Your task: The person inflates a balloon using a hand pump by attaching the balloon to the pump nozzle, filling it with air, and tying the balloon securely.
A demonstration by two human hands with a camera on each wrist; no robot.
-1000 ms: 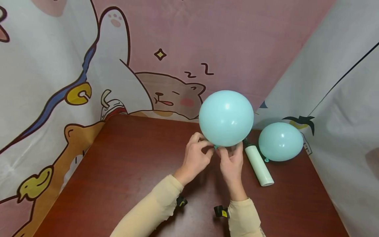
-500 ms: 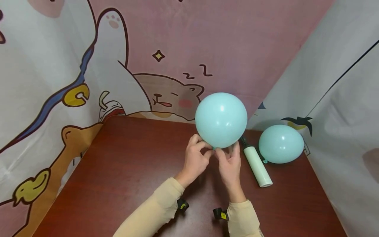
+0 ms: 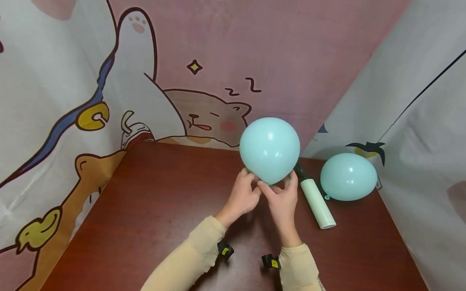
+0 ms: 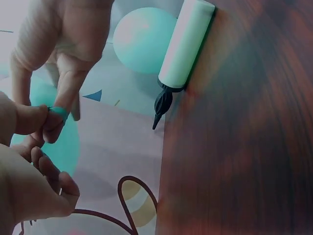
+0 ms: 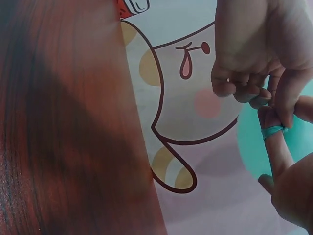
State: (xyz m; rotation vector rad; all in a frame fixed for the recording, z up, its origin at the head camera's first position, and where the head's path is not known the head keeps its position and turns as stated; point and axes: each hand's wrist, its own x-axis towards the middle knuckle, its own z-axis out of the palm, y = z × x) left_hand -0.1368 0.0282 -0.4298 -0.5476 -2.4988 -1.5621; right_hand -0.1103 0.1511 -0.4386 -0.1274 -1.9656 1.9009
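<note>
A round pale-teal balloon (image 3: 269, 149) is above the table, directly beyond the fingertips of both hands. Its stretched neck (image 5: 272, 131) loops around one finger of the right hand (image 5: 293, 196). In the left wrist view the left hand (image 4: 34, 191) pinches the neck's end beside that looped finger. From the head view, the left hand (image 3: 240, 196) and right hand (image 3: 284, 206) meet under the balloon, and the right thumb overlaps the neck there. The right fingers reach up against the balloon's lower side.
A second teal balloon (image 3: 348, 177), knotted, lies at the table's back right. Beside it is a pale-green hand pump (image 3: 318, 204) with a black nozzle. A printed cartoon curtain (image 3: 211, 60) hangs along the back edge of the brown table (image 3: 156, 202).
The balloon has come slightly down and left and looks smaller in the head view. The right thumb has shifted left over the neck, which showed between the hands before.
</note>
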